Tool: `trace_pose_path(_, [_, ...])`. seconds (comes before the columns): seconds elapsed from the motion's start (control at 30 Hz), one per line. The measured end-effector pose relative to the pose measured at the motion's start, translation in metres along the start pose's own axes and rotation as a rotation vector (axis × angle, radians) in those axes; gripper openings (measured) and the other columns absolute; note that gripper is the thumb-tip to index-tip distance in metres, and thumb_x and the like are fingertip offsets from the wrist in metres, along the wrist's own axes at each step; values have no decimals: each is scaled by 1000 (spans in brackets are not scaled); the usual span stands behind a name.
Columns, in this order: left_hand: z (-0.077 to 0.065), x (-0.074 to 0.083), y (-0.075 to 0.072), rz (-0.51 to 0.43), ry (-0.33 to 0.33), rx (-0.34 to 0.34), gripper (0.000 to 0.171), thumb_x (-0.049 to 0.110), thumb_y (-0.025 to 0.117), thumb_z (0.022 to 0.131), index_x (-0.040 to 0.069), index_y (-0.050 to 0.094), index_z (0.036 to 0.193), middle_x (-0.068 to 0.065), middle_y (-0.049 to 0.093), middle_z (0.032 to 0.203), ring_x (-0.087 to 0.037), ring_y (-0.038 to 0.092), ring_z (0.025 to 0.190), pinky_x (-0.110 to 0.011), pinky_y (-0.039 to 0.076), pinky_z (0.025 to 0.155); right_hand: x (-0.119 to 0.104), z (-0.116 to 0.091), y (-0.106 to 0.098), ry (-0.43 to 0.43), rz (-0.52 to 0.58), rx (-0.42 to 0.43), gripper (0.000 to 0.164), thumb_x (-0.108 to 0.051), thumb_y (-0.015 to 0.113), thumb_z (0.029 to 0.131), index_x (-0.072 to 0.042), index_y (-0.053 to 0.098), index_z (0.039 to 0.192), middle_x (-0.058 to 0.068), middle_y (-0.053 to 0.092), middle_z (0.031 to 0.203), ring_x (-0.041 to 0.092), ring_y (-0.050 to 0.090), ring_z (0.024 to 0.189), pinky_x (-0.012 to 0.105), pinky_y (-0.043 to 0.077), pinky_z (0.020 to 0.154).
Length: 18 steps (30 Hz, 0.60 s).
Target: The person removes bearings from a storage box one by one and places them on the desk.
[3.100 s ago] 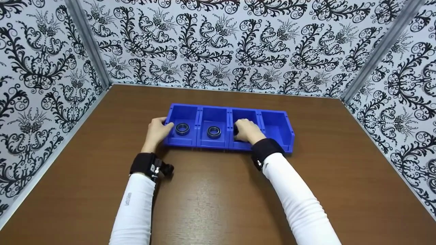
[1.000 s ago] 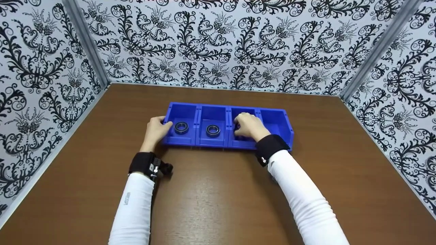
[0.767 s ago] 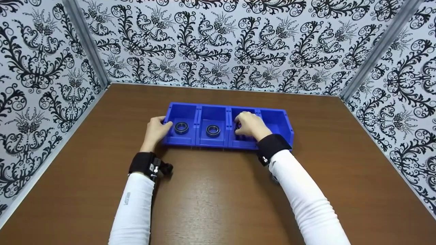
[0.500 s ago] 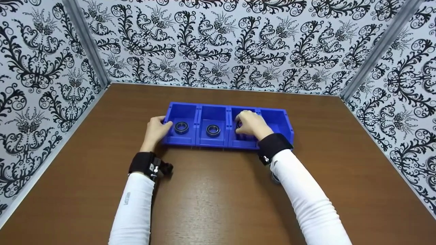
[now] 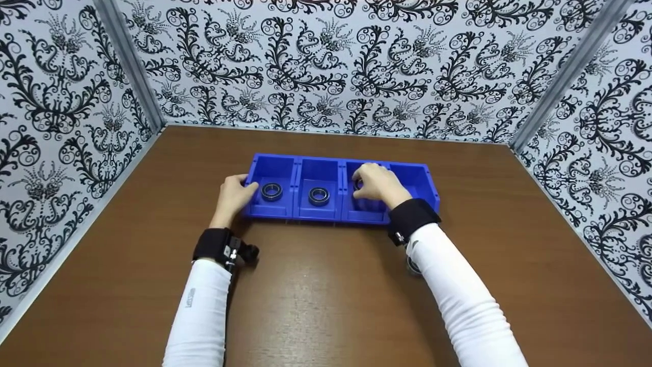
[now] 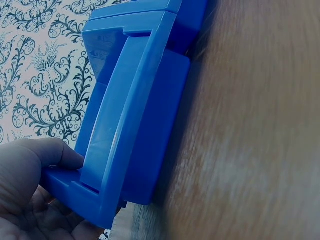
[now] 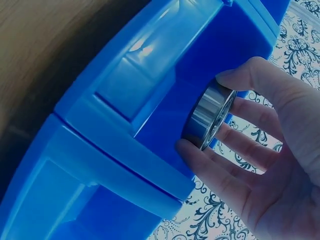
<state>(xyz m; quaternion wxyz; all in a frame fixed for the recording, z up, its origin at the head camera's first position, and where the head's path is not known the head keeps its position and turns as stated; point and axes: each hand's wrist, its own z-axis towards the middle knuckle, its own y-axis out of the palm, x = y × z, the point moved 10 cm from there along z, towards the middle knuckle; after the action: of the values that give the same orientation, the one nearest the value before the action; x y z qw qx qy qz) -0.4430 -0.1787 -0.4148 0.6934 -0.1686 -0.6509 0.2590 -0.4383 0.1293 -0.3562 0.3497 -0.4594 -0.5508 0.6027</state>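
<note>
A blue four-section plastic bin (image 5: 317,214) stands on the table. My left hand (image 5: 235,198) grips its left wall, thumb over the rim, as the left wrist view also shows. My right hand (image 5: 377,182) is at the third section and pinches a ball bearing (image 7: 206,114) between thumb and fingers; in the right wrist view the bearing is tilted, its shiny outer ring showing. One bearing (image 5: 263,192) lies flat in the leftmost section, and another bearing (image 5: 319,203) in the second. The right hand partly hides the third section's floor.
On the brown table (image 5: 305,295), another bearing (image 5: 411,268) lies partly hidden under the right sleeve. Patterned panels (image 5: 326,66) with grey metal posts enclose the table at the back and sides. The bin's rightmost section (image 5: 410,181) is partly behind the right hand.
My right hand has risen slightly and shifted a little right, still holding the bearing. The bearing by the right sleeve has come into view. The left hand keeps its grip on the bin.
</note>
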Motion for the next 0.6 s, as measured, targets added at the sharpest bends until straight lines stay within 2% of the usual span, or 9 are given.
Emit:
trace_pose_path(0.2, [0, 0, 0, 1, 3, 4, 43, 16, 55, 94, -3, 66, 132, -27, 70, 126, -31, 64, 107, -47, 51, 101, 1, -1, -4, -4, 8, -3, 48, -19, 71, 80, -4, 72, 125, 20, 67, 133, 42, 61, 125, 58, 50, 105])
trace_pose_path(0.6, [0, -1, 0, 3, -3, 15, 42, 17, 56, 93, -2, 69, 129, -25, 71, 121, -28, 61, 101, -42, 50, 94, -1, -2, -11, -26, 2, 6, 45, -18, 70, 78, -5, 73, 121, 21, 68, 128, 41, 63, 119, 58, 52, 100])
